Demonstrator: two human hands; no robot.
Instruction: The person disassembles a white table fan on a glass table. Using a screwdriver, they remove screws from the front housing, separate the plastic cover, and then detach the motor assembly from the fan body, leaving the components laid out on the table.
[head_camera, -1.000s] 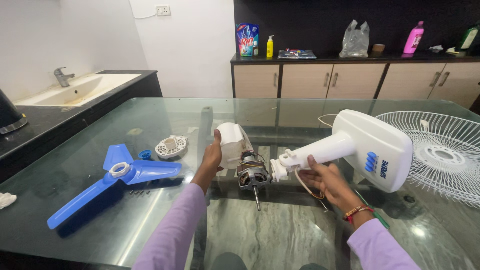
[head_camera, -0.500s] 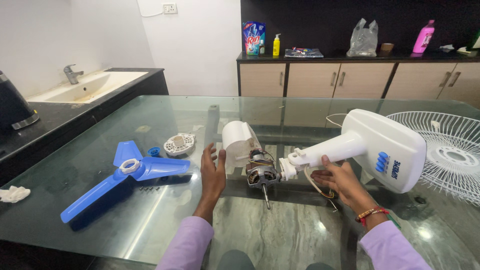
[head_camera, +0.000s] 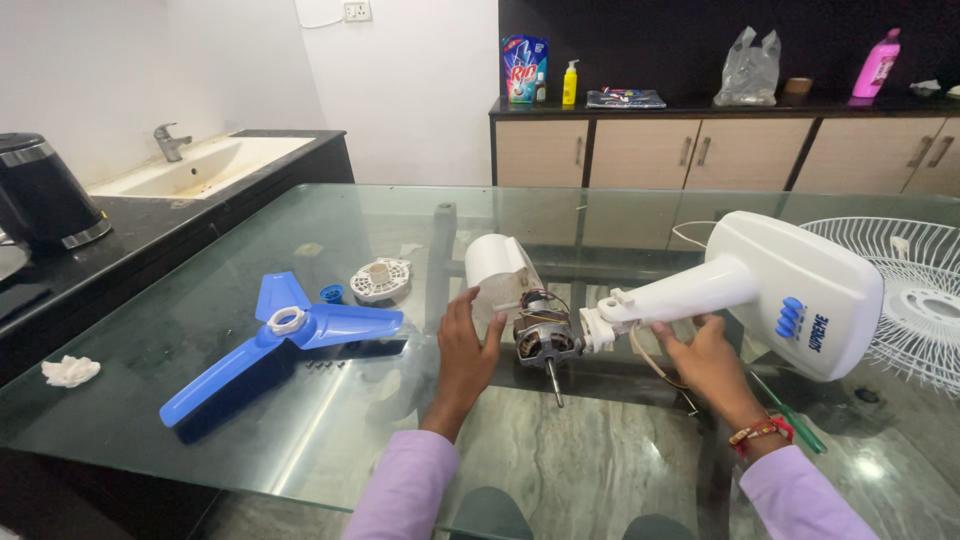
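Fan motor (head_camera: 540, 338) sits at the centre of the glass tabletop (head_camera: 250, 420), windings exposed, shaft pointing down toward the viewer. White rear motor cover (head_camera: 500, 275) is just behind it, touching or nearly so. White fan stand neck (head_camera: 690, 290) joins the motor from the right and widens into the white base housing (head_camera: 805, 290) with blue buttons, which is tilted up off the glass.

Left hand (head_camera: 465, 355): grip spread, fingers up, palm against the left side of the rear cover and motor. Touching, not clamped around anything.

Right hand (head_camera: 705, 360): under the stand neck, fingers curled up around its underside, supporting it. Grip closed on the neck. Thin cable (head_camera: 645, 360) loops down from the joint beside that hand. Red and gold bracelet on the wrist, lilac sleeves on both arms.

Left of the motor: blue three-blade fan blade (head_camera: 285, 340) lies flat, white locking ring on its hub. Small blue cap (head_camera: 332, 293) and a round white slotted plate (head_camera: 380, 280) just behind it. A few small dark screws (head_camera: 322, 365) near the blade.

Far right: white wire fan guard (head_camera: 915, 300) flat on the glass, partly cut off by the frame.

Left counter: sink (head_camera: 200, 165) with tap, black kettle (head_camera: 40, 200), crumpled white tissue (head_camera: 70, 371). Back counter over wooden cabinets: detergent pouch, yellow bottle, plastic bag, pink bottle.
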